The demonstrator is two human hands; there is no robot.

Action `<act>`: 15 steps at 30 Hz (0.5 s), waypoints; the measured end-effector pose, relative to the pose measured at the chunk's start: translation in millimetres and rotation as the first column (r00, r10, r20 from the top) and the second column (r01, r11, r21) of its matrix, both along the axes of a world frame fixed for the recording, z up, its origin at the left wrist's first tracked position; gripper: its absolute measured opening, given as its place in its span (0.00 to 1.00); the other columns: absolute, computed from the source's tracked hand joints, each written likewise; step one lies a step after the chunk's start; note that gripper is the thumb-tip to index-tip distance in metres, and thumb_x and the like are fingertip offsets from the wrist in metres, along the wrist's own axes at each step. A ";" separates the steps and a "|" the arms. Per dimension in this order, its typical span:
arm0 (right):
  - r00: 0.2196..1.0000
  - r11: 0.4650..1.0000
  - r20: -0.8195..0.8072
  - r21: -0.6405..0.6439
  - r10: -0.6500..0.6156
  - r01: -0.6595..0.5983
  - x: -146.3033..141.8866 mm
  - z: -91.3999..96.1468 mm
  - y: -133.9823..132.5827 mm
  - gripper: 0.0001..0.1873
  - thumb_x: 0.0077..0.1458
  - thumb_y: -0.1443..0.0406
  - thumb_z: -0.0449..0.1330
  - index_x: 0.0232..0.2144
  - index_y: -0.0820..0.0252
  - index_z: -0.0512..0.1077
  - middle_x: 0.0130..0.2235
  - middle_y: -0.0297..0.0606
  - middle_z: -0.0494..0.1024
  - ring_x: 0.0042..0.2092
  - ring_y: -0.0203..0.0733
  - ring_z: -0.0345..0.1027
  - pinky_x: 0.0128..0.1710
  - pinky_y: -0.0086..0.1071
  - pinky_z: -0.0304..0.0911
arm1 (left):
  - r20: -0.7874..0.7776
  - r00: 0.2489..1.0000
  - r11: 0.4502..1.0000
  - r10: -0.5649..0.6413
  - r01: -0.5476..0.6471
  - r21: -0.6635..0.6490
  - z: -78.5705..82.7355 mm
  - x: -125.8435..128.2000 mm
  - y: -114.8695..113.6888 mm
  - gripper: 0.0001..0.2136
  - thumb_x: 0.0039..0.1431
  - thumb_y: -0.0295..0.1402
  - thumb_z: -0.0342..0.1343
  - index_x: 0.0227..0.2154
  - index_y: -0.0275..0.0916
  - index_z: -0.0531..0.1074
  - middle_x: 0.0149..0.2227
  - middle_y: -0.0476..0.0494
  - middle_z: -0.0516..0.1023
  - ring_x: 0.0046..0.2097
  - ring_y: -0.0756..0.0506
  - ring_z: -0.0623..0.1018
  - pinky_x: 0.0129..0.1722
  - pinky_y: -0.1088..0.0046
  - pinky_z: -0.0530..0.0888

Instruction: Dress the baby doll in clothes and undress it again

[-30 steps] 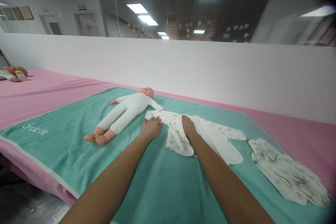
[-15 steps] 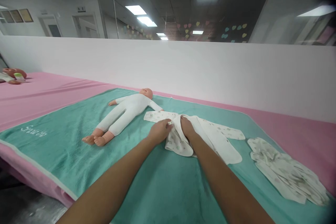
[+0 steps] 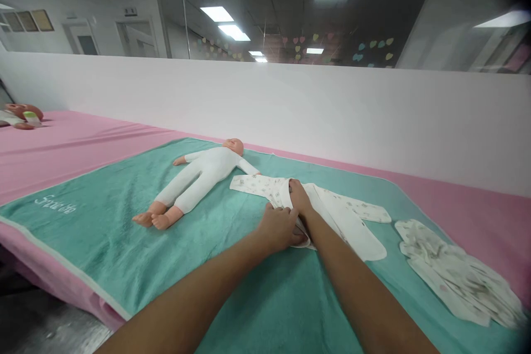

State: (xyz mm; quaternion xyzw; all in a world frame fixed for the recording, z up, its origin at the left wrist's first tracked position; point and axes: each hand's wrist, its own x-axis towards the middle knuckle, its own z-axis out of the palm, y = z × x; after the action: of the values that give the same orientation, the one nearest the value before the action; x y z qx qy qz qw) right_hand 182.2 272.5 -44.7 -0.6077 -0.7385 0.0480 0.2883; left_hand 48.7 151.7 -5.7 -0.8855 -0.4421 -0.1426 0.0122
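Note:
A white baby shirt (image 3: 352,232) with a small print lies opened out on the green towel (image 3: 103,243), its sleeves stretched to both sides. My left hand (image 3: 280,227) has its fingers closed over the near front edge of the shirt, with the thumb underneath. Just beyond it, my right hand (image 3: 299,199) grips the shirt around the inner fold near the left sleeve; its fingertips are partly hidden by cloth. A baby doll (image 3: 203,174) in a white suit lies on its back to the left, one arm close to the shirt's sleeve end.
A crumpled heap of pale printed clothing (image 3: 460,274) rests on the right of the towel. Pink sheeting (image 3: 74,144) covers the surface beneath. Farther left lie another doll (image 3: 25,110) and a green-capped bottle (image 3: 32,118). A low white wall (image 3: 290,105) runs behind.
My left hand has moved right and nearer to me, from the shirt's sleeve side to its lower front edge. The right hand stays at the fold; the front panel is now largely covered.

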 end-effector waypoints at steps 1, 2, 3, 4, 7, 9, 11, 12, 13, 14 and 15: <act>1.000 1.000 -0.029 0.009 0.004 -0.004 0.1 -0.2 0.5 0.13 0.54 0.71 0.46 0.40 0.59 0.67 0.49 0.41 0.68 0.50 0.41 0.61 0.48 0.31 0.58 | -0.011 1.000 0.999 0.028 -0.028 0.017 -0.3 0.9 0.1 0.23 0.53 0.53 0.51 0.39 0.37 0.68 0.35 0.38 0.76 0.36 0.38 0.75 0.41 0.57 0.64; 0.998 1.000 -0.057 0.016 0.007 -0.006 -0.2 -0.2 0.5 0.13 0.53 0.71 0.47 0.39 0.59 0.66 0.48 0.41 0.67 0.49 0.41 0.62 0.47 0.31 0.59 | -0.012 0.999 0.998 0.047 -0.047 0.035 -0.3 1.4 0.0 0.23 0.54 0.53 0.50 0.39 0.36 0.68 0.33 0.39 0.76 0.35 0.38 0.75 0.41 0.57 0.64; 0.996 1.000 -0.084 0.022 0.007 -0.006 -0.6 -0.2 0.0 0.12 0.52 0.70 0.47 0.39 0.59 0.66 0.47 0.41 0.68 0.48 0.41 0.62 0.46 0.31 0.60 | -0.008 0.999 0.997 0.053 -0.053 0.053 -0.2 1.5 -0.2 0.23 0.55 0.54 0.48 0.39 0.36 0.68 0.31 0.40 0.76 0.34 0.39 0.75 0.41 0.56 0.64; 0.994 1.000 -0.107 0.027 0.005 -0.003 -1.3 -0.1 -0.8 0.12 0.52 0.69 0.48 0.39 0.59 0.65 0.47 0.41 0.67 0.47 0.42 0.62 0.46 0.32 0.60 | -0.006 0.999 0.997 0.042 -0.041 0.067 0.1 1.3 -0.7 0.24 0.56 0.54 0.47 0.39 0.36 0.67 0.30 0.40 0.76 0.34 0.39 0.75 0.41 0.56 0.64; 0.986 0.999 -0.165 0.038 -0.023 0.030 -2.7 -0.1 -3.5 0.14 0.51 0.68 0.49 0.42 0.59 0.63 0.48 0.42 0.66 0.45 0.42 0.63 0.43 0.33 0.61 | -0.038 0.995 0.994 -0.091 0.093 0.054 1.4 0.1 -3.0 0.23 0.57 0.54 0.46 0.38 0.37 0.68 0.31 0.42 0.76 0.32 0.40 0.75 0.38 0.60 0.65; 0.981 0.998 -0.189 0.036 -0.049 0.057 -2.2 -0.7 -3.9 0.15 0.50 0.69 0.49 0.43 0.60 0.62 0.49 0.44 0.65 0.44 0.42 0.63 0.42 0.34 0.61 | -0.071 0.981 0.984 -0.178 0.178 -0.007 1.8 -0.4 -4.4 0.22 0.57 0.55 0.45 0.35 0.39 0.68 0.31 0.44 0.76 0.31 0.41 0.75 0.34 0.65 0.65; 0.979 0.998 -0.194 0.024 -0.056 0.062 -1.0 -1.7 -3.1 0.14 0.50 0.70 0.48 0.41 0.60 0.63 0.47 0.43 0.67 0.43 0.42 0.63 0.42 0.34 0.60 | -0.078 0.976 0.978 -0.203 0.199 -0.057 1.5 -0.4 -5.2 0.24 0.56 0.57 0.43 0.34 0.40 0.68 0.29 0.44 0.75 0.30 0.42 0.75 0.29 0.69 0.64; 0.980 0.998 -0.190 0.016 -0.052 0.056 -0.4 -2.3 -2.5 0.13 0.50 0.70 0.48 0.39 0.60 0.64 0.45 0.43 0.69 0.43 0.43 0.63 0.42 0.34 0.60 | -0.074 0.977 0.978 -0.202 0.197 -0.071 1.2 -0.3 -5.3 0.24 0.55 0.58 0.43 0.33 0.40 0.68 0.28 0.44 0.75 0.29 0.42 0.74 0.27 0.70 0.62; 0.982 0.999 -0.183 0.008 -0.043 0.045 0.0 -2.8 -1.9 0.11 0.50 0.70 0.49 0.38 0.60 0.65 0.43 0.42 0.70 0.42 0.43 0.63 0.42 0.34 0.60 | -0.066 0.978 0.978 -0.200 0.194 -0.082 0.8 -0.2 -5.1 0.24 0.54 0.58 0.44 0.33 0.40 0.68 0.28 0.45 0.75 0.29 0.43 0.74 0.26 0.71 0.61; 0.984 0.999 -0.175 0.001 -0.032 0.033 0.3 -3.4 -1.5 0.10 0.50 0.69 0.49 0.36 0.60 0.66 0.41 0.41 0.71 0.41 0.43 0.63 0.42 0.34 0.59 | -0.055 0.979 0.978 -0.194 0.189 -0.089 0.4 -0.3 -4.5 0.24 0.54 0.58 0.45 0.32 0.40 0.67 0.28 0.45 0.74 0.28 0.43 0.73 0.25 0.71 0.61; 0.986 1.000 -0.167 -0.004 -0.021 0.021 0.5 -3.8 -1.1 0.10 0.50 0.68 0.50 0.35 0.59 0.67 0.40 0.41 0.71 0.41 0.43 0.64 0.42 0.34 0.59 | -0.042 0.983 0.980 -0.181 0.176 -0.096 0.2 -0.8 -3.5 0.23 0.53 0.57 0.46 0.31 0.40 0.67 0.27 0.45 0.74 0.28 0.43 0.73 0.25 0.71 0.60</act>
State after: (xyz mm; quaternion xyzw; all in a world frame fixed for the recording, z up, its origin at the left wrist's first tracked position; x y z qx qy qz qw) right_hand 182.7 271.4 -48.5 -0.6094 -0.7052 0.0966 0.3492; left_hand 48.0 148.3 -5.5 -0.9245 -0.3665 -0.1004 -0.0303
